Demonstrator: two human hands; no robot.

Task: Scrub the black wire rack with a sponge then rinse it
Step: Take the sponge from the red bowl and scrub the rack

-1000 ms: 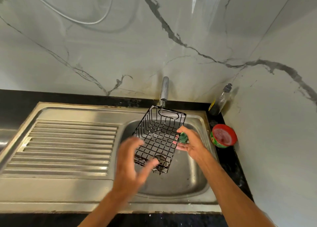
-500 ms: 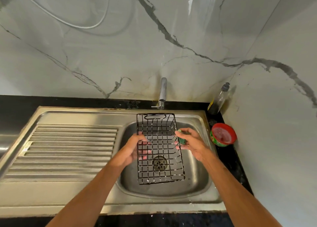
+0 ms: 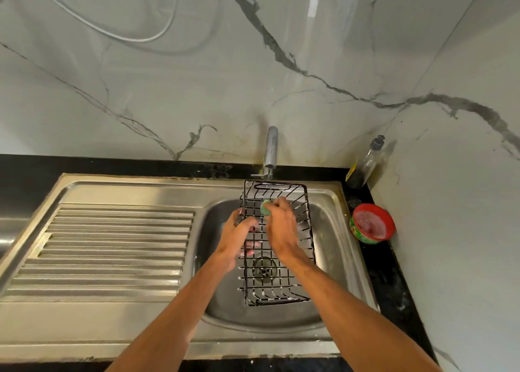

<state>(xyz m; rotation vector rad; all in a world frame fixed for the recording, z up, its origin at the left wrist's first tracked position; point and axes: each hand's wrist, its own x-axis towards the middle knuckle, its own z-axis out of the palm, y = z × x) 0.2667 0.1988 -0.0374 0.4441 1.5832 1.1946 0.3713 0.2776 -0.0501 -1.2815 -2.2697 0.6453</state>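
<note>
Rack is over the sink basin, long axis running away from the person, open side up. Far end with the handle cutout sits just below the tap; near end is over the front of the basin. Can't tell if it touches the basin floor. The drain shows through the bottom grid. There are white specks on the near-end wires.

Left hand grips the rack's left side wall about halfway along. Thumb is on top and over the rim, fingers are curled underneath, and the fingertips show through the grid.

Right hand reaches inside the rack from above, fingers curled around a green sponge. The sponge is at the fingertips, against the wires in the far-left part of the rack. Most of it is hidden by the fingers. The two hands are nearly touching.

Around it:
- The drainboard is left of the basin, ribbed steel.
- A clear bottle with a grey cap stands in the back-right corner on the black counter.
- A red-topped round tub sits just right of the sink rim, tilted toward the camera.
- The marble wall has a white cable looping across the upper left.
</note>
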